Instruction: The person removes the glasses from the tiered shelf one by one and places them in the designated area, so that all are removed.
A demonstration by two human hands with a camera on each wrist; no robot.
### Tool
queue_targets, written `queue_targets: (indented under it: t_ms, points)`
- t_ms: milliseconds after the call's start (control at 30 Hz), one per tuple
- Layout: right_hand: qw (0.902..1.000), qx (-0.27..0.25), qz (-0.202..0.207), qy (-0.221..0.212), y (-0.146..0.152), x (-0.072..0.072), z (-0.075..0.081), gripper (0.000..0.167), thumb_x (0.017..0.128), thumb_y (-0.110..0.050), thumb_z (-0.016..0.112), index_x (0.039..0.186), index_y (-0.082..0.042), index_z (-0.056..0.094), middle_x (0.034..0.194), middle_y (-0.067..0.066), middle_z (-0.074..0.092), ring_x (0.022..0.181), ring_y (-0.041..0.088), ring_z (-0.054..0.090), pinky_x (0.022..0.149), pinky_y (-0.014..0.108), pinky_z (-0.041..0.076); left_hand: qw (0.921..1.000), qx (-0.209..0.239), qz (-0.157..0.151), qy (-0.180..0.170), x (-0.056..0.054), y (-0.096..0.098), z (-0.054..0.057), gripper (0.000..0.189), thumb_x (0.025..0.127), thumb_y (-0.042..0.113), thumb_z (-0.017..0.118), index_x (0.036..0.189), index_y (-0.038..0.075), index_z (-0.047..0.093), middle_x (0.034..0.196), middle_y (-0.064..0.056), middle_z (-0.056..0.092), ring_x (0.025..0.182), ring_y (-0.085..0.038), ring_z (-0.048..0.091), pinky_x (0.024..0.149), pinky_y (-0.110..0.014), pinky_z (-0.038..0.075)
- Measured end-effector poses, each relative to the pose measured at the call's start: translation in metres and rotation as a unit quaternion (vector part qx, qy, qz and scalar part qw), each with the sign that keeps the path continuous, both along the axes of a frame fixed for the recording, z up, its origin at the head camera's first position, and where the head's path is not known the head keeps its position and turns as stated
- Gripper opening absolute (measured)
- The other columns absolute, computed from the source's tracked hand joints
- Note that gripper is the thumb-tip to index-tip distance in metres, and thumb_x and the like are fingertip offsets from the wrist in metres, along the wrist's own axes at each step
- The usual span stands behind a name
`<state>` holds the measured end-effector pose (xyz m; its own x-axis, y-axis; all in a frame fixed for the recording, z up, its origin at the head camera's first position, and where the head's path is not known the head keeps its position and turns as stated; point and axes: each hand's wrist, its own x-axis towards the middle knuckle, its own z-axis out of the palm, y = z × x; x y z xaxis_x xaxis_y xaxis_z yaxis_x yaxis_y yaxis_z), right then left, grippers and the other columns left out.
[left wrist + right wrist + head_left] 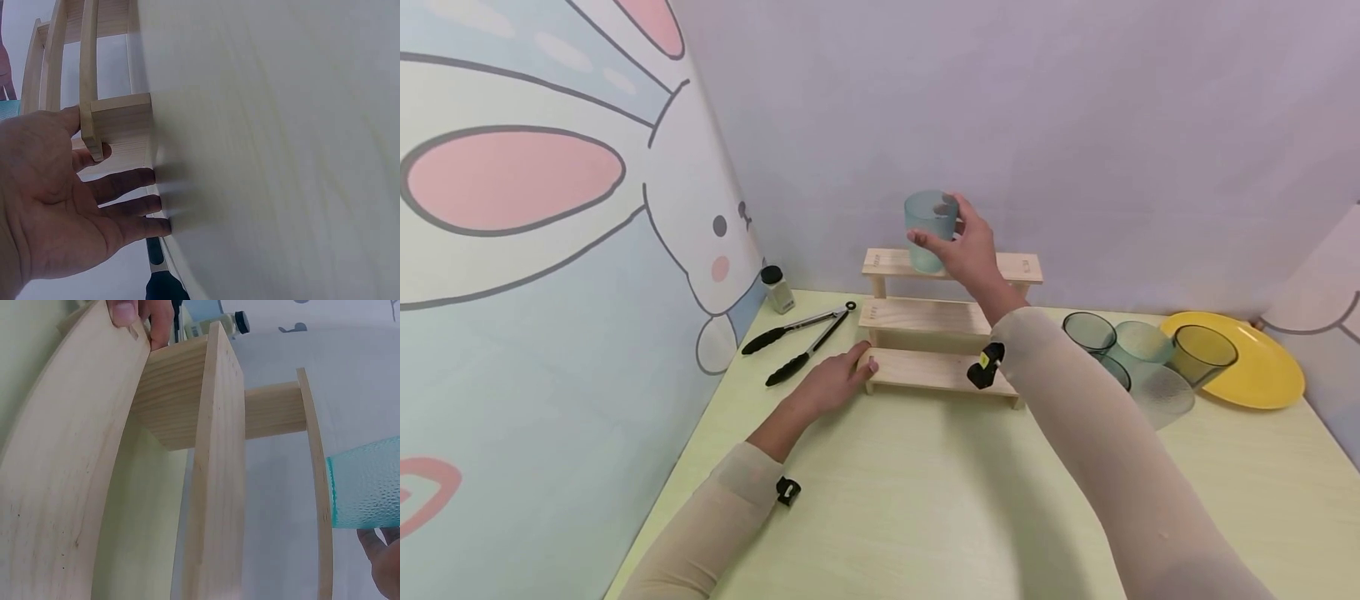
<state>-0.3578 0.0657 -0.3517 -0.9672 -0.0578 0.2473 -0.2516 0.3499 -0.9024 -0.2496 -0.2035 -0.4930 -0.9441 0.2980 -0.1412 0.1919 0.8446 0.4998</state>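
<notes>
A three-tier wooden shelf [917,315] stands against the back wall. With thumb and fingers curled round its side, my right hand [973,254] holds a pale blue-green glass tumbler [923,255] upright at the top tier. In the right wrist view the textured glass [369,487] has its base at the top board, seemingly touching it. My left hand [835,382] pinches the left end of the lowest board between thumb and index finger. The other fingers of that hand [56,200] extend past the board in the left wrist view.
Metal tongs [808,354] with black tips lie left of the shelf, near a small black-capped jar [777,289]. To the right are several glasses, including a green-grey one [1090,332] and an amber one [1202,354], beside a yellow plate [1270,367].
</notes>
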Motion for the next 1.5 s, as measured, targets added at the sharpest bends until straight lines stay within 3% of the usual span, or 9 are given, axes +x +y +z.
queue_targets:
  t_ms: [400,667,1067,1333,1500]
  points:
    - [0.9977,-0.067,0.003,-0.011,0.007,0.003,0.0,0.094,0.088,-0.041,0.097,0.168,-0.033,0.047,0.168,0.001,0.055,0.156,0.025,0.054,0.12,0.051,0.053,1.0,-0.001,0.001,0.0,0.0,0.0,0.001,0.073,0.118,0.06,0.038,0.175,0.015,0.032,0.162,-0.026,0.058,0.15,-0.046,0.058,0.121,-0.062,0.048]
    - [0.9966,-0.08,0.017,-0.01,0.025,0.006,0.011,0.089,0.086,-0.04,0.098,0.163,-0.036,0.053,0.16,-0.003,0.064,0.152,0.018,0.058,0.122,0.049,0.05,1.0,-0.003,0.004,0.0,0.0,-0.002,0.003,0.073,0.118,0.061,0.038,0.175,0.016,0.033,0.162,-0.026,0.058,0.15,-0.046,0.058,0.121,-0.063,0.048]
    - [0.997,-0.044,0.06,-0.019,0.068,0.015,0.018,0.081,0.092,-0.03,0.094,0.163,-0.032,0.054,0.16,0.004,0.064,0.149,0.022,0.06,0.116,0.046,0.052,1.0,-0.004,0.004,0.0,-0.002,-0.003,0.002,0.074,0.118,0.062,0.037,0.175,0.016,0.032,0.164,-0.025,0.056,0.151,-0.047,0.057,0.121,-0.063,0.047]
    - [0.9975,-0.013,0.064,-0.026,0.094,0.024,0.023,0.078,0.094,-0.03,0.093,0.162,-0.031,0.055,0.159,0.001,0.065,0.15,0.022,0.059,0.107,0.033,0.054,1.0,-0.006,0.003,-0.006,-0.003,-0.004,0.003,0.074,0.118,0.061,0.036,0.176,0.015,0.031,0.164,-0.026,0.056,0.151,-0.047,0.057,0.121,-0.063,0.047]
    - [0.9975,-0.007,0.068,-0.017,0.105,0.03,0.03,0.074,0.094,-0.027,0.092,0.16,-0.03,0.058,0.153,-0.005,0.069,0.141,0.013,0.062,0.098,0.021,0.054,1.0,-0.008,0.004,-0.004,-0.004,-0.006,0.004,0.075,0.118,0.062,0.036,0.176,0.015,0.031,0.164,-0.026,0.056,0.15,-0.047,0.057,0.121,-0.063,0.047]
